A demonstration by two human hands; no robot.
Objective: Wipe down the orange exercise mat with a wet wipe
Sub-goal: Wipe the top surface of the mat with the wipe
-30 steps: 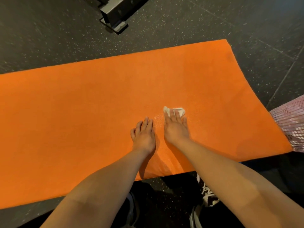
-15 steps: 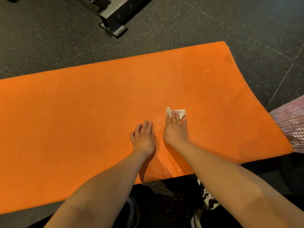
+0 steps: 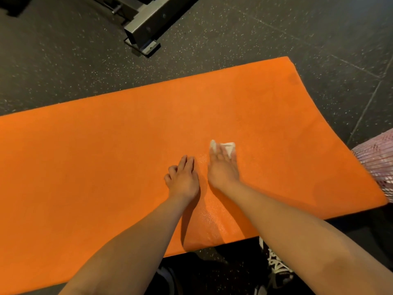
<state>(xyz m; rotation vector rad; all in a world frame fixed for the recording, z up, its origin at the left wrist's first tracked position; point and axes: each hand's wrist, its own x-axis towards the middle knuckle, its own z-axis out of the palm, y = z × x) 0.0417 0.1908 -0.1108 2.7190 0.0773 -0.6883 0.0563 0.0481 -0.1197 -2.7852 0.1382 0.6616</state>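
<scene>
- Works from the near long edge of the orange exercise mat [image 3: 95, 167], spread flat on the dark speckled floor [image 3: 53, 60], with both forearms reaching out over it.
- Presses the wet wipe [image 3: 229, 146] down onto the mat with the right hand [image 3: 223, 167], fingers straight and laid over the cloth rather than curled round it, probably to keep broad, even contact with the surface.
- Leaves only the far white corners of the wipe showing past the fingertips; hard to tell whether folded or bunched underneath.
- Places the wipe right of the mat's middle, roughly midway between the far and near edges.
- Rests the left hand [image 3: 184, 179] palm-down on the mat just beside the right, holding nothing, fingers relaxed and the outer ones slightly bent. Likely set there to pin the light foam against sliding and to take some body weight during the reach.
- Shows a wet sheen [image 3: 210, 218] on the strip running from the hands back to the near edge, judged as ground already covered.
- Looks matte and dry across the wide left stretch and toward the far right corner, so judged well short of finished.
- Calls next, by that reading, for strokes outward from the damp strip, with the bracing hand moved along to suit.
- Risks rucking the mat if pushed hard without that brace.
- Beyond the far edge, well apart: the foot of a grey metal frame [image 3: 148, 24].
- At the mat's right end: a pink mesh item [image 3: 378, 162].
- Under the right forearm, off the mat: a black-and-white shoe [image 3: 276, 262].
</scene>
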